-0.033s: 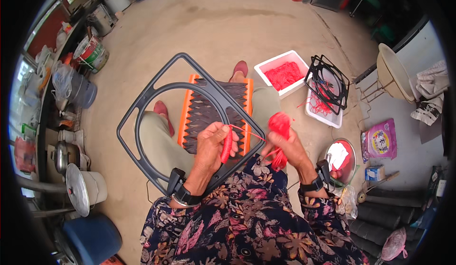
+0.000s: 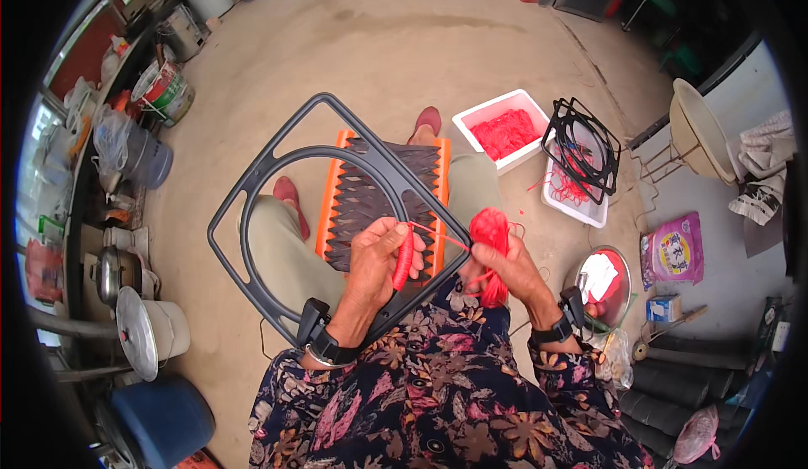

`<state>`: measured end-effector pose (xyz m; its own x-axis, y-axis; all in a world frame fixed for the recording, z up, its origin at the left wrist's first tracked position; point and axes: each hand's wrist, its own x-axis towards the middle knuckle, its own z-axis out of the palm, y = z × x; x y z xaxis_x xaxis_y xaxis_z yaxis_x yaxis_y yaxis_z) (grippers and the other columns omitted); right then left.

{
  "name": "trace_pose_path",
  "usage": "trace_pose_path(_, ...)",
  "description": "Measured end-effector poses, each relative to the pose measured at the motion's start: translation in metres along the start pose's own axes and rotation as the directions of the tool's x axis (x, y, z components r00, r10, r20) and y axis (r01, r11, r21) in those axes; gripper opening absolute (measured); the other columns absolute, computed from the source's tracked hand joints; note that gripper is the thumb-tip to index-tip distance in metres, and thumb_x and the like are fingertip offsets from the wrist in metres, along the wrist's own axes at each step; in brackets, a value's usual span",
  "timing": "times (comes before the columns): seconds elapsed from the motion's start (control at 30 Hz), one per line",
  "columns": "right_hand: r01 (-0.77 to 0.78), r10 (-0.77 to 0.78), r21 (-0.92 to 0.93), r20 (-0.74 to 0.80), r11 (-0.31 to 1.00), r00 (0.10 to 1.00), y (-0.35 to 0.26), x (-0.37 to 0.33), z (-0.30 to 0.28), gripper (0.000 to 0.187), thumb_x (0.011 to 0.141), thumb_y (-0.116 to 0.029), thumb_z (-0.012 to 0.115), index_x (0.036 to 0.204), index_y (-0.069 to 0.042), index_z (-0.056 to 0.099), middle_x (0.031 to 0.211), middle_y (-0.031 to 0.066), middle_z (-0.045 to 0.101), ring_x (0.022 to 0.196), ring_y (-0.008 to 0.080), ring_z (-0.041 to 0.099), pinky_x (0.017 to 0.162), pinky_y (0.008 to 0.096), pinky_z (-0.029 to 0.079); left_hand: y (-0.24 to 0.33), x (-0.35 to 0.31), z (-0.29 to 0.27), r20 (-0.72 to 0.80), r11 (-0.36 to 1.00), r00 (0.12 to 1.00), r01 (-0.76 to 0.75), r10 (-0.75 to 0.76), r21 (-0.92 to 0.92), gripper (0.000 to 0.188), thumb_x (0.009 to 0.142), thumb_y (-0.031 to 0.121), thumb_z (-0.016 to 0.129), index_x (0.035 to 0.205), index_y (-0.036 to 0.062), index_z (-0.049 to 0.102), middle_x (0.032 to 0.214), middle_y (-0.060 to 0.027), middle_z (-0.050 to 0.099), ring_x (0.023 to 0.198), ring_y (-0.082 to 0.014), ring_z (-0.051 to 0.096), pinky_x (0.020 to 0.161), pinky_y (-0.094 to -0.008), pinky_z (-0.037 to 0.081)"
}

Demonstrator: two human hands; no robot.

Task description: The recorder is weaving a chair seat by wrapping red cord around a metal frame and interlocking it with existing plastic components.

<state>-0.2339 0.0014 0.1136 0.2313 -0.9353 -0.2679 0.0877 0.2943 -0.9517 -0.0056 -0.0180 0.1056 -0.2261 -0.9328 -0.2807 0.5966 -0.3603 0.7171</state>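
Observation:
Across my lap lies a dark grey plastic frame (image 2: 309, 107), four-cornered outside with a round ring inside. Red cord is wound closely round a short stretch of that ring, making a red wrapped section (image 2: 405, 260). My left hand (image 2: 376, 249) is closed on the ring there, thumb and fingers pinching at the top of the winding. A single strand runs from this pinch to my right hand (image 2: 515, 269), which grips a loose bundle of red cord (image 2: 489, 229). Under the frame stands an orange-edged stool or rack (image 2: 442, 185) with a dark woven top.
Ahead to the right, a white foam box (image 2: 520, 163) contains red cord. Beside it, black frames (image 2: 581, 145) lean on a second white box (image 2: 587, 213). A metal bowl (image 2: 624, 288) stands at the right. Pots and buckets (image 2: 164, 90) line the left side.
My right hand has turned slightly and shifted a little left, its fingers closing more over the cord bundle. My left hand and the frame have hardly moved.

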Motion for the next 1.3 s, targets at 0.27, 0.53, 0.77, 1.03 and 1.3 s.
trace_pose_path(0.27, 0.100, -0.022, 0.329, -0.232, 0.939, 0.973, -0.014, -0.022, -0.025, 0.016, 0.083, -0.004, 0.058, 0.093, -0.008, 0.046, 0.057, -0.0029, 0.038, 0.040, 0.0075, 0.031, 0.037, 0.0248, 0.028, -0.009, -0.002, 0.004, -0.008, 0.987, 0.999, 0.035, -0.036, -0.157, 0.013, 0.093, 0.014, 0.052, 0.092, 0.0021, 0.048, 0.075, -0.0197, 0.061, 0.050, -0.0251, 0.059, 0.039, -0.0313, 0.046)
trace_pose_path(0.53, 0.095, -0.131, -0.135, -0.291, 0.986, 0.948, -0.016, 0.015, -0.079, 0.016, 0.086, -0.009, 0.059, 0.100, -0.004, 0.053, 0.063, 0.0008, 0.049, 0.046, 0.0102, 0.044, 0.042, 0.0268, 0.038, -0.019, 0.001, -0.001, -0.033, 0.984, 0.998, 0.046, -0.053, -0.170, 0.013, 0.092, 0.011, 0.053, 0.088, -0.0004, 0.051, 0.076, -0.0209, 0.063, 0.051, -0.0244, 0.059, 0.039, -0.0309, 0.047)
trace_pose_path(0.77, 0.232, -0.382, -0.598, -0.137, 0.768, 0.914, -0.117, 0.052, -0.001, 0.034, 0.080, -0.012, 0.066, 0.111, -0.006, 0.053, 0.080, 0.0091, 0.064, 0.060, 0.0175, 0.062, 0.055, 0.0321, 0.051, -0.039, -0.005, 0.010, -0.143, 0.997, 0.989, 0.046, -0.037, 0.062, 0.010, 0.089, 0.006, 0.059, 0.088, -0.0028, 0.055, 0.072, -0.0159, 0.064, 0.046, -0.0154, 0.058, 0.035, -0.0240, 0.042)
trace_pose_path(1.03, 0.865, -0.246, -0.380, 0.918, -0.328, 0.310, -0.014, 0.127, 0.105, 0.036, 0.071, -0.015, 0.062, 0.107, -0.019, 0.060, 0.088, 0.0039, 0.057, 0.096, 0.0214, 0.053, 0.084, 0.0408, 0.039, -0.050, -0.009, 0.022, -0.125, 0.958, 0.991, -0.002, 0.040, 0.286, 0.008, 0.085, 0.002, 0.057, 0.084, -0.0046, 0.062, 0.066, -0.0114, 0.064, 0.041, -0.0123, 0.054, 0.031, -0.0229, 0.036)
trace_pose_path(1.3, 0.657, 0.635, -0.744, 0.567, 0.121, 0.525, -0.019, 0.156, 0.098, 0.032, 0.072, -0.003, 0.056, 0.100, -0.011, 0.069, 0.098, 0.0076, 0.069, 0.094, 0.0277, 0.063, 0.079, 0.0404, 0.047, -0.054, 0.003, 0.017, -0.203, 0.956, 0.977, 0.124, -0.070, 0.267, 0.009, 0.085, 0.002, 0.059, 0.088, -0.0059, 0.059, 0.066, -0.0121, 0.063, 0.039, -0.0118, 0.051, 0.031, -0.0229, 0.034)
